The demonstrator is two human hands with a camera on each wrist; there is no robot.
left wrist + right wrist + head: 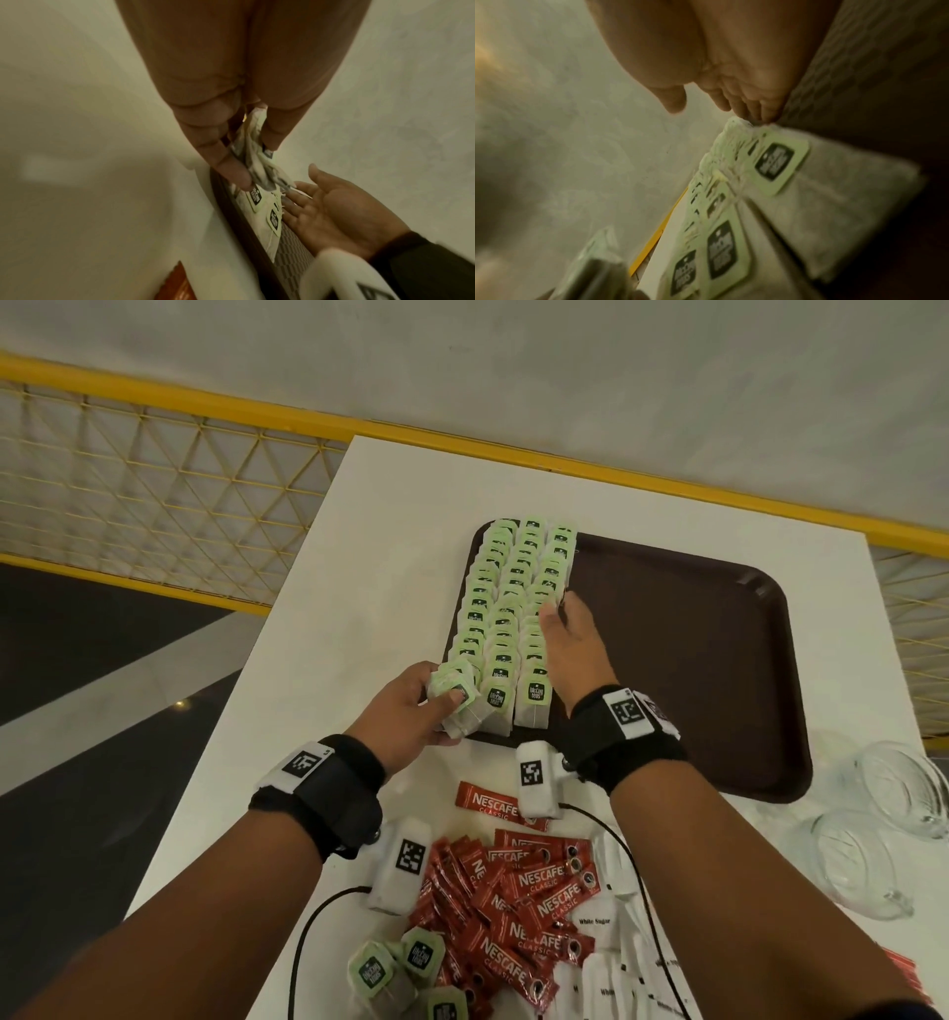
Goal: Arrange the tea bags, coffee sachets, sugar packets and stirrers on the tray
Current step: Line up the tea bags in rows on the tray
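A dark brown tray (708, 660) lies on the white table; three overlapping rows of green-tagged tea bags (506, 608) fill its left side. My left hand (426, 706) grips a small bunch of tea bags (454, 690) at the tray's near-left corner; the left wrist view shows that bunch (254, 154) pinched between thumb and fingers. My right hand (565, 634) lies flat with straight fingers against the right edge of the third row, holding nothing; the right wrist view shows its fingertips (757, 113) touching the tea bags (770, 162). Red Nescafe sachets (534, 891), white sugar packets (611, 963) and loose tea bags (395, 968) lie near me.
Two clear glass mugs (873, 819) lie at the table's right edge beside the tray. A single coffee sachet (493, 806) lies in front of the tray. A yellow mesh railing (154, 469) runs behind and left of the table (359, 588). Wrist camera cables trail over the sachets.
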